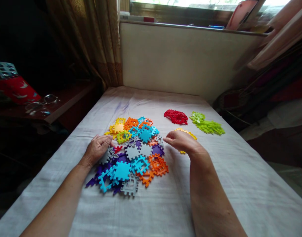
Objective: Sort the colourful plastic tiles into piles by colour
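Note:
A heap of flat interlocking plastic tiles (122, 170) with notched edges lies before me, in blue, purple, orange, grey and yellow. My left hand (97, 148) rests at the heap's left edge, fingers bent together beside a grey tile (106, 156) and below the yellow ones (118, 127). What its fingers hold, if anything, is hidden. To the right of the heap, my right hand (181, 141) hovers palm down over yellow tiles (187, 132), partly covering them. Its fingertips are drawn together and point left towards the heap; whatever may be in them cannot be seen.
Red tiles (176, 117) and light green tiles (207, 125) lie in separate piles at the back right of the pale sheet (165, 210). At left, eyeglasses (42, 102) and a red pouch (17, 89) sit on a dark wooden surface. A curtain (91, 39) hangs behind.

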`<state>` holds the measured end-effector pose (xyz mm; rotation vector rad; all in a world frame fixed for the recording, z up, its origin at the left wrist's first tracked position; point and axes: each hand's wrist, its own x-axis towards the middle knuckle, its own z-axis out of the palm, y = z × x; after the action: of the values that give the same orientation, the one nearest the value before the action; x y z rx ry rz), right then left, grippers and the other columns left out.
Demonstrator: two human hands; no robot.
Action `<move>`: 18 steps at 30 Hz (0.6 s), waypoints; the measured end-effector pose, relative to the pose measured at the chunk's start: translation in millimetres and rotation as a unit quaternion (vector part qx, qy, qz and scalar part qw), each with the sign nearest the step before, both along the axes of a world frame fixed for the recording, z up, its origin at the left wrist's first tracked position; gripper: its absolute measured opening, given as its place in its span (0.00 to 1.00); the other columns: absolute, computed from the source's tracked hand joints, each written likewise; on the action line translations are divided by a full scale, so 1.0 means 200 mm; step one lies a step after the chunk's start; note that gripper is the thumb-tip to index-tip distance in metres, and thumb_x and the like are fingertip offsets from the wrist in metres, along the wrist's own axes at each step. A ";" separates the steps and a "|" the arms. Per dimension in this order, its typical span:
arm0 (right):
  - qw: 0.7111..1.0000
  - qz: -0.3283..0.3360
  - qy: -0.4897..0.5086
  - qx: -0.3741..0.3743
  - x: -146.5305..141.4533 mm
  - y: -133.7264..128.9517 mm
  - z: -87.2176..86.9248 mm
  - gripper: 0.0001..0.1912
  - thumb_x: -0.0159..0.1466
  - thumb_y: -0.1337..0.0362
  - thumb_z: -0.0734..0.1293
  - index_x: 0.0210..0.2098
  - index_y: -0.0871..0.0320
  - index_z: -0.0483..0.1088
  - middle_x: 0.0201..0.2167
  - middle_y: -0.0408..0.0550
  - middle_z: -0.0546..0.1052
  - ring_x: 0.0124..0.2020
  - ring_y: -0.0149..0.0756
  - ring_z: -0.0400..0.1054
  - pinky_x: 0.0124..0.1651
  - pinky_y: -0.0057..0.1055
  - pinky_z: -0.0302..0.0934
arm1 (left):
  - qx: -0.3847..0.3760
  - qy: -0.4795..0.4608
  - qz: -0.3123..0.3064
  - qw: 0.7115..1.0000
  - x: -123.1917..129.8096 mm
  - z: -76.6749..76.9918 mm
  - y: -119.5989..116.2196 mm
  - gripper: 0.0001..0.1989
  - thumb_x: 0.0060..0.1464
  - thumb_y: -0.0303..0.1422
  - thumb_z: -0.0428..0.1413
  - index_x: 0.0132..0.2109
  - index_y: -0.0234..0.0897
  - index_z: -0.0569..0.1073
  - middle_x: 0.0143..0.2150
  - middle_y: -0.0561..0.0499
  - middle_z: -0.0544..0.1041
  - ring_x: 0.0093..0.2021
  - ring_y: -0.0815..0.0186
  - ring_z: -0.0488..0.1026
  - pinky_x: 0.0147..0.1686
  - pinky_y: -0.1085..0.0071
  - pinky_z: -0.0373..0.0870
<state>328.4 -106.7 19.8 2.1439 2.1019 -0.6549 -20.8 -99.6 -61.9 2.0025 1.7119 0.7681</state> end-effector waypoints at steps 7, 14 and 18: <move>1.000 -0.001 -0.003 -0.003 0.00 0.00 0.01 0.17 0.66 0.52 0.62 0.39 0.55 0.79 0.34 0.49 0.81 0.30 0.34 0.72 0.30 0.27 0.53 | 0.045 0.071 0.131 0.988 -0.14 -0.07 0.07 0.24 0.51 0.48 0.52 0.49 0.39 0.77 0.57 0.43 0.76 0.59 0.51 0.70 0.61 0.58 0.63; 1.000 0.008 -0.011 -0.013 -0.02 0.00 0.01 0.19 0.66 0.51 0.62 0.43 0.55 0.79 0.40 0.51 0.81 0.37 0.37 0.74 0.33 0.27 0.56 | -0.078 0.193 0.146 0.967 -0.12 -0.05 0.06 0.27 0.54 0.49 0.53 0.59 0.50 0.73 0.69 0.49 0.63 0.70 0.48 0.54 0.67 0.47 0.48; 1.000 0.019 -0.007 -0.017 -0.03 0.00 0.00 0.19 0.66 0.52 0.61 0.43 0.54 0.79 0.40 0.50 0.81 0.39 0.38 0.74 0.35 0.27 0.56 | -0.088 0.197 0.154 0.964 -0.09 -0.02 0.06 0.29 0.54 0.50 0.54 0.62 0.52 0.70 0.70 0.50 0.62 0.70 0.48 0.54 0.67 0.47 0.47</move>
<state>321.7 -105.8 20.8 2.0791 2.1035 -0.6651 -38.4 -88.1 -65.2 1.8801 2.2670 0.2969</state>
